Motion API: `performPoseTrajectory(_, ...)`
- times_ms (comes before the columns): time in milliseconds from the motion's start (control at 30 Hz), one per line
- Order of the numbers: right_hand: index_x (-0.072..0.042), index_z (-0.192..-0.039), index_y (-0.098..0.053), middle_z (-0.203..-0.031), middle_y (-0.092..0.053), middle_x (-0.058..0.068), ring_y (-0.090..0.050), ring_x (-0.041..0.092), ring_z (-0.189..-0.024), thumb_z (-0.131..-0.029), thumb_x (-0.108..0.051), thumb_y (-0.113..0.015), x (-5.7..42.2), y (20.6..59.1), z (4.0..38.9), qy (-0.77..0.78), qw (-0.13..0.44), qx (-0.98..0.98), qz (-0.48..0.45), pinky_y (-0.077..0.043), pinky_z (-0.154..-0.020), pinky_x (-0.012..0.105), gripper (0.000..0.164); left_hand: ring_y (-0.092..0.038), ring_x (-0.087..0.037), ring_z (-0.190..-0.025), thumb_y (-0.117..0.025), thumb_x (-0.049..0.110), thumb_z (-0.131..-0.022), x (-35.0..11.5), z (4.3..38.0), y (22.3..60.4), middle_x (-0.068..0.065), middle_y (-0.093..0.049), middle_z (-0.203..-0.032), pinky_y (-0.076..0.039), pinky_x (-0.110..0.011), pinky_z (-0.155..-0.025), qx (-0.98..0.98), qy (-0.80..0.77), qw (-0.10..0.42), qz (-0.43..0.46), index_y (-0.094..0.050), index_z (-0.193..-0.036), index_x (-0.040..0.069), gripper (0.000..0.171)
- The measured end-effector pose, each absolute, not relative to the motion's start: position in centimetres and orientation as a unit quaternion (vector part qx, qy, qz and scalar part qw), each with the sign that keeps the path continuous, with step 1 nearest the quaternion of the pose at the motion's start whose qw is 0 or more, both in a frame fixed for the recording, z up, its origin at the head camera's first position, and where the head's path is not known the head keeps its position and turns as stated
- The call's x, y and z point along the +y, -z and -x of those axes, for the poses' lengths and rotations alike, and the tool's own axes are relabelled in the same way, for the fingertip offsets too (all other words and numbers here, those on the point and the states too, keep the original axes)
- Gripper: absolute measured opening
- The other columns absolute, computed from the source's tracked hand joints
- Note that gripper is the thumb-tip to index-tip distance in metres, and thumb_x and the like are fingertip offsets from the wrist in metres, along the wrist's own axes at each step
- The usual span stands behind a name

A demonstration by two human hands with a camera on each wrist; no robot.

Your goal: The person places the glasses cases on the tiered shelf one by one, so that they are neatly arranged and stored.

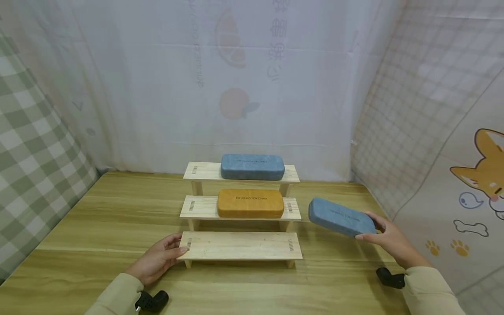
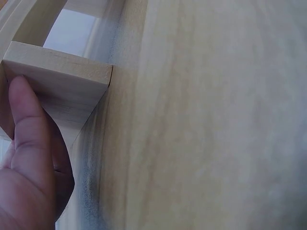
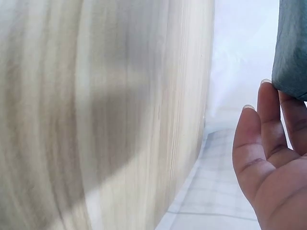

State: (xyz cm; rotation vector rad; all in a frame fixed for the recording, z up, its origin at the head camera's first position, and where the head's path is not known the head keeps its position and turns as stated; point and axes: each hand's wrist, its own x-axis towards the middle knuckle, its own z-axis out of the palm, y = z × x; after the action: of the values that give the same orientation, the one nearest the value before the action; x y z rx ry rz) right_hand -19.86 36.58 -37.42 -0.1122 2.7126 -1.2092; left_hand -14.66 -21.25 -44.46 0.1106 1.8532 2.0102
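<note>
A stepped wooden display stand (image 1: 240,246) with three tiers is in the middle of the head view. My left hand (image 1: 159,258) pinches the left end of its lowest tier; in the left wrist view this hand (image 2: 31,158) is against the wood. To the stand's right, my right hand (image 1: 393,240) grips one end of a blue glasses case (image 1: 340,217), tilted and held above the table. The right wrist view shows only a corner of that case (image 3: 291,52) by the fingertips. An orange glasses case (image 1: 250,204) lies on the middle tier, and another blue glasses case (image 1: 252,167) on the top tier.
The stand rests on a wood-grain table (image 1: 110,227). A pale printed curtain (image 1: 157,100) hangs behind it, with a green checked cloth (image 1: 35,118) on the left and a dog-print cloth (image 1: 425,175) on the right. Black devices (image 1: 390,278) are worn at both wrists.
</note>
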Motion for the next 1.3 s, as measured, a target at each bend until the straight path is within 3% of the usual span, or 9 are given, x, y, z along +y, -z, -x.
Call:
performPoseTrajectory(333, 0.001, -0.153, -0.016, -0.149, -0.019, 0.037, -0.028, 0.057, -0.128, -0.087, -0.033, -0.072, 36.4, 37.4, 18.6, 0.374, 0.087, 0.923, 0.032, -0.038, -0.091, 0.067, 0.093, -0.053, -0.009, -0.104, -0.054, 0.011, -0.098, -21.3, 14.8, 44.5, -0.017, -0.044, -0.128, -0.047, -0.023, -0.089, 0.665, -0.719, 0.199, -0.037, -0.003, -0.146, -0.017, 0.076)
performPoseTrajectory(667, 0.002, -0.152, -0.020, -0.150, -0.020, 0.036, -0.038, 0.057, -0.124, -0.086, -0.029, -0.074, 35.6, 37.8, 17.5, 0.394, 0.102, 0.912, 0.048, -0.050, -0.085, 0.053, 0.090, -0.053, -0.009, -0.104, -0.054, 0.011, -0.097, -21.2, 14.8, 44.3, -0.016, -0.044, -0.127, -0.046, -0.022, -0.090, 0.663, -0.721, 0.198, -0.033, -0.003, -0.146, -0.017, 0.076)
performPoseTrajectory(800, 0.002, -0.151, -0.021, -0.148, -0.024, 0.036, -0.047, 0.051, -0.118, -0.085, -0.023, -0.075, 34.9, 38.0, 17.0, 0.423, 0.112, 0.898, 0.054, -0.054, -0.079, 0.042, 0.089, -0.053, -0.009, -0.104, -0.055, 0.010, -0.097, -21.2, 14.8, 44.3, -0.016, -0.044, -0.127, -0.046, -0.021, -0.090, 0.663, -0.722, 0.196, -0.034, -0.003, -0.146, -0.017, 0.076)
performPoseTrajectory(967, 0.003, -0.151, -0.021, -0.147, -0.026, 0.035, -0.050, 0.045, -0.118, -0.084, -0.020, -0.076, 33.9, 38.2, 16.5, 0.440, 0.118, 0.888, 0.054, -0.053, -0.077, 0.033, 0.090, -0.053, -0.009, -0.103, -0.055, 0.010, -0.097, -21.2, 14.9, 44.3, -0.014, -0.045, -0.125, -0.046, -0.021, -0.089, 0.663, -0.722, 0.194, -0.035, -0.004, -0.145, -0.017, 0.076)
performPoseTrajectory(1167, 0.001, -0.148, -0.032, -0.144, -0.036, 0.031, -0.054, 0.033, -0.113, -0.080, -0.019, -0.079, 32.7, 38.6, 16.1, 0.434, 0.091, 0.893, 0.072, -0.053, -0.076, 0.027, 0.085, -0.053, -0.009, -0.103, -0.055, 0.011, -0.097, -21.2, 14.8, 44.3, -0.012, -0.047, -0.122, -0.047, -0.022, -0.089, 0.663, -0.722, 0.195, -0.036, -0.005, -0.145, -0.017, 0.075)
performPoseTrajectory(1300, 0.000, -0.147, -0.033, -0.142, -0.039, 0.029, -0.053, 0.033, -0.113, -0.080, -0.020, -0.080, 31.9, 38.8, 15.8, 0.432, 0.092, 0.894, 0.073, -0.052, -0.075, 0.027, 0.085, -0.053, -0.009, -0.103, -0.055, 0.010, -0.097, -21.2, 14.8, 44.4, -0.013, -0.047, -0.123, -0.047, -0.022, -0.088, 0.663, -0.722, 0.197, -0.034, -0.005, -0.145, -0.017, 0.075)
